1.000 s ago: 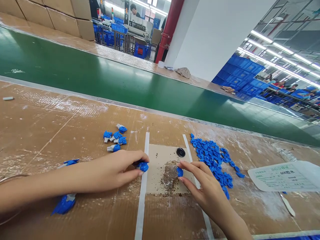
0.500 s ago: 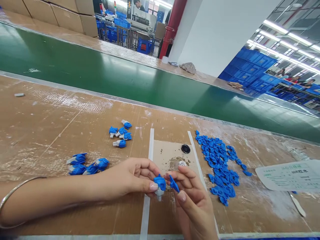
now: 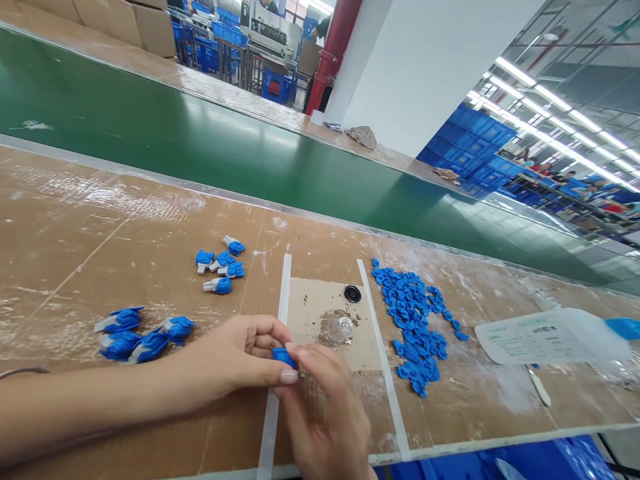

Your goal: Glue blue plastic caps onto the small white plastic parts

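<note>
My left hand (image 3: 245, 353) comes in from the left and pinches a blue plastic part (image 3: 284, 357), with its white end hidden. My right hand (image 3: 320, 407) presses against the same part from below right, and its fingers seem to hold a small blue plastic piece, mostly hidden. Beyond the hands lies a cardboard pad (image 3: 325, 300) with a black disc (image 3: 353, 293) and a clear glue blob (image 3: 340, 329). To its right is a heap of small blue pieces (image 3: 413, 320). Blue-and-white parts lie in a small group (image 3: 220, 267) and a larger group (image 3: 140, 339).
Two white tape strips (image 3: 380, 353) border the pad on a cardboard-covered bench (image 3: 100, 233). A printed sheet (image 3: 550, 337) and a small white scraper (image 3: 539, 387) lie at right. Behind the bench runs a green conveyor belt (image 3: 175, 140). Blue crates stand beyond it.
My hands have come together, and the right hand now covers the lower part of the blue part. The small blue piece is no longer visible apart from the part. The view has tilted slightly.
</note>
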